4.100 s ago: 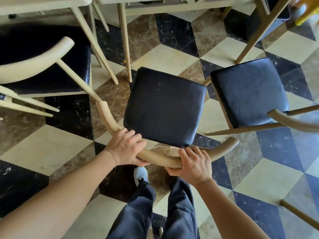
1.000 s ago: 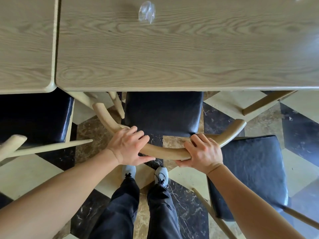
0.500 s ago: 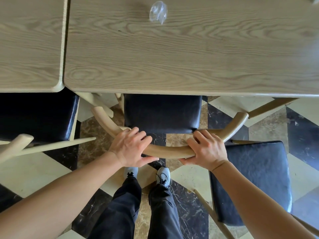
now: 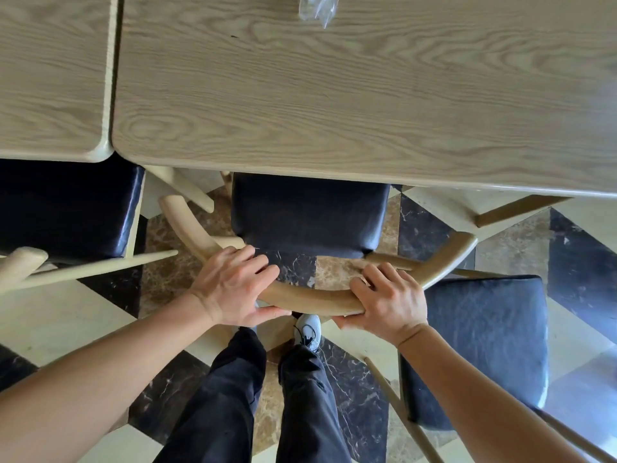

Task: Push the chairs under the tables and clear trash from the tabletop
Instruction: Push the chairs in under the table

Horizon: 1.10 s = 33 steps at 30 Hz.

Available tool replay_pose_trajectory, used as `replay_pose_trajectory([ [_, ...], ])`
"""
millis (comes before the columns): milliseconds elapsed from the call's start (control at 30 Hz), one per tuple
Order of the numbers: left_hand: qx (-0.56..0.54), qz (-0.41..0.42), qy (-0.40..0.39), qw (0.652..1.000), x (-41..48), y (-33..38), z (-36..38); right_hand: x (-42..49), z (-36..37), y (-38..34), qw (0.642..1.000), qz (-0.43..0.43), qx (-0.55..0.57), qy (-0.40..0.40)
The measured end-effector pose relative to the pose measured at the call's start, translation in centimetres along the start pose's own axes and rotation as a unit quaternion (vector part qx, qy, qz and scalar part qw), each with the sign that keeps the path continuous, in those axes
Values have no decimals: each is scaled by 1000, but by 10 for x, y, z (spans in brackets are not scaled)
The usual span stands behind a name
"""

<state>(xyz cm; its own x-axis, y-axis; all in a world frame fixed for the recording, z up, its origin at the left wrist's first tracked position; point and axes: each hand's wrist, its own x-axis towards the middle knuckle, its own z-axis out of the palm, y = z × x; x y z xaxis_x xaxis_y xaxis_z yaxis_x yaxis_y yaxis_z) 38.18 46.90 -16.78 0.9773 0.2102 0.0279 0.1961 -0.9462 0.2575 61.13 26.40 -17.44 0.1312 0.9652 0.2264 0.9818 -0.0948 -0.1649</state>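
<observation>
A wooden chair with a black seat [image 4: 309, 215] stands in front of me, the seat's far part hidden under the light wood table [image 4: 334, 105]. Its curved backrest [image 4: 310, 297] runs across the middle of the view. My left hand [image 4: 233, 289] grips the backrest's left part and my right hand [image 4: 389, 302] grips its right part. A crumpled piece of clear plastic trash [image 4: 317, 8] lies on the tabletop at the top edge of the view.
A second table [image 4: 50, 78] adjoins on the left, with a black-seated chair [image 4: 66, 208] partly under it. Another black-seated chair [image 4: 484, 345] stands out from the table at my right. My legs and shoes are below the backrest on the chequered marble floor.
The chair has slid forward under the table since four seconds ago. In the last second it has gone slightly further in, and the view has shifted right.
</observation>
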Motion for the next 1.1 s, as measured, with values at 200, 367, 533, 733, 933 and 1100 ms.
replay_pose_trajectory([
  [200,-1,-17,-15,1000,9,8,-2,2,-2,12,1000,-14,17,-10],
  [367,18,-7,8,1000,13,11,2,3,1,20,1000,-20,12,5],
  [533,26,-11,-14,999,13,12,1,2,-1,21,999,-33,13,-6],
  [733,90,-95,-141,981,16,33,-18,6,-15,18,994,0,-18,-107],
  [933,99,-222,-216,946,4,96,-59,25,-58,-17,919,122,-69,-367],
  [1100,30,-251,-212,944,-26,138,-113,5,-110,-59,907,208,33,-365],
])
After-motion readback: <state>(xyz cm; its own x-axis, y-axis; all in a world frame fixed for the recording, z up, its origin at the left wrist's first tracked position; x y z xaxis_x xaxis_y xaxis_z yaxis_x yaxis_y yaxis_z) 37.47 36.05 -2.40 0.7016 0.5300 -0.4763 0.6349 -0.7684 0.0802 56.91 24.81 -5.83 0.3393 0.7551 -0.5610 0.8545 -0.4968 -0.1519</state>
